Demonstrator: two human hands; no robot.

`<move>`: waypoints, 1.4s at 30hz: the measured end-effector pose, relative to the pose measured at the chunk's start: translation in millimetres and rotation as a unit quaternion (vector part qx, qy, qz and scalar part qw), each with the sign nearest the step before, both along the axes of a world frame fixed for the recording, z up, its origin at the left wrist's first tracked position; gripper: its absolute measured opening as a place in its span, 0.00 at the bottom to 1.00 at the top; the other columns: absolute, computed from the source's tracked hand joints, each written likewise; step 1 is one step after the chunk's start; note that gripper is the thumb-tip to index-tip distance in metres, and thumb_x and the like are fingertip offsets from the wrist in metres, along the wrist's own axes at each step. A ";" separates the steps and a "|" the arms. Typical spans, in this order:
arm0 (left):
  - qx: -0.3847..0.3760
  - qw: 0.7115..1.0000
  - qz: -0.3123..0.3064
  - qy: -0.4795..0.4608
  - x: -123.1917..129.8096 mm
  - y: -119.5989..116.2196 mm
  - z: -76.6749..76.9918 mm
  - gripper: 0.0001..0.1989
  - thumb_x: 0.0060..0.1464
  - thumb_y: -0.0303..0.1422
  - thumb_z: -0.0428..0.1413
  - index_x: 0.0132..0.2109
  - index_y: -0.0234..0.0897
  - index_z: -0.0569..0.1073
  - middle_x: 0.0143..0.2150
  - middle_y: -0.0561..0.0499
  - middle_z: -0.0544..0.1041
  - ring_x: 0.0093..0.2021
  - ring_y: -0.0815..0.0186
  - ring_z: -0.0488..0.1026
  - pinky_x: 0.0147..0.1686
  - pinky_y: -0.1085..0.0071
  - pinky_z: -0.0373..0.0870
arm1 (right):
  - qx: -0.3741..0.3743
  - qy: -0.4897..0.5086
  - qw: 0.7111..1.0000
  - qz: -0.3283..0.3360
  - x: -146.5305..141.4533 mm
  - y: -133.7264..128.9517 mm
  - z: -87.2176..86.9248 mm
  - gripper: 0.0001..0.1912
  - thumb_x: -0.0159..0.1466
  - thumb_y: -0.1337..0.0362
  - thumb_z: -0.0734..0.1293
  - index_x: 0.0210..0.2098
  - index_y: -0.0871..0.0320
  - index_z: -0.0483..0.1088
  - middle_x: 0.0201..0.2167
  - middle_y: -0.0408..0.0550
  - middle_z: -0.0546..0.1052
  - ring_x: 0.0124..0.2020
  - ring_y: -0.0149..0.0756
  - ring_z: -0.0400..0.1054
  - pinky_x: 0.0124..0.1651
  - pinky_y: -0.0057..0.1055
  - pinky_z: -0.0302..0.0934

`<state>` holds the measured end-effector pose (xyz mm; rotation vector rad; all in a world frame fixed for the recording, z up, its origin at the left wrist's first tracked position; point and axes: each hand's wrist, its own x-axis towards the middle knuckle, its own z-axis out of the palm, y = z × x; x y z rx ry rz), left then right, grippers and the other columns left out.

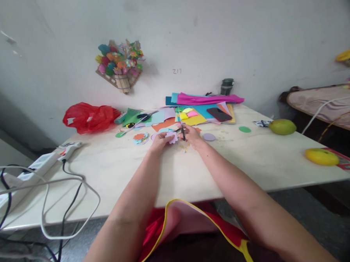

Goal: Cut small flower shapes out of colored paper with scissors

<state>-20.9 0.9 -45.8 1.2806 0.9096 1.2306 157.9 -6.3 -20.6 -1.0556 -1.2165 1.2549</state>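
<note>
At the centre of the frame, the left hand pinches a lilac paper flower between thumb and fingers, just above the tabletop; beside it, the right hand is curled around the dark handles of a pair of scissors. The likeliest mishap, I judge, is a slip of the blades: with the two hands this close, a small turn of the right wrist could nick a petal or catch a left fingertip. The thin sheet could also bend if the pinch tightens, and a bent edge would cut unevenly. (How far the blades stand apart is too small to tell; one pale blade points toward the top of the frame.)

The flower itself is pale, flat and matt, with rounded lobes around its edge; the thumb hides part of it. Left of it, a small stack of cut flowers, orange on top, lies near enough that a sweeping sleeveless forearm might scatter it. Farther up the frame, coloured sheets overlap loosely, and a dark phone rests on those at right.
</note>
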 end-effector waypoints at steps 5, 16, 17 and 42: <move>-0.008 1.000 0.019 -0.011 0.4 1.5 -0.7 0.19 0.36 0.42 0.76 0.28 0.35 0.78 0.25 0.49 0.79 0.25 0.66 0.72 0.28 0.69 0.65 | 0.002 0.008 1.000 -0.001 -1.0 0.1 0.5 0.23 0.48 0.76 0.73 0.44 0.56 0.75 0.24 0.36 0.76 0.22 0.28 0.68 0.22 0.22 0.50; -0.003 1.000 0.010 -0.025 0.4 -1.2 2.5 0.18 0.37 0.40 0.76 0.28 0.34 0.78 0.25 0.49 0.79 0.25 0.67 0.71 0.28 0.69 0.66 | 0.012 0.038 0.999 0.007 3.6 2.7 0.0 0.20 0.49 0.69 0.76 0.42 0.57 0.73 0.22 0.36 0.75 0.21 0.28 0.68 0.20 0.22 0.48; -0.003 1.000 0.005 -0.021 0.4 -1.7 2.9 0.18 0.37 0.40 0.76 0.28 0.34 0.79 0.26 0.48 0.79 0.25 0.67 0.71 0.28 0.69 0.65 | 0.016 0.045 0.999 0.005 3.8 2.7 0.3 0.20 0.49 0.68 0.76 0.42 0.57 0.72 0.22 0.36 0.75 0.21 0.28 0.67 0.21 0.22 0.48; 0.002 0.999 0.034 -0.013 3.7 -2.8 4.2 0.21 0.36 0.42 0.77 0.28 0.36 0.76 0.25 0.51 0.78 0.25 0.67 0.72 0.28 0.69 0.68 | 0.007 -0.008 1.000 0.027 -2.7 -1.1 1.6 0.21 0.50 0.72 0.76 0.44 0.57 0.75 0.25 0.39 0.77 0.22 0.30 0.71 0.21 0.22 0.50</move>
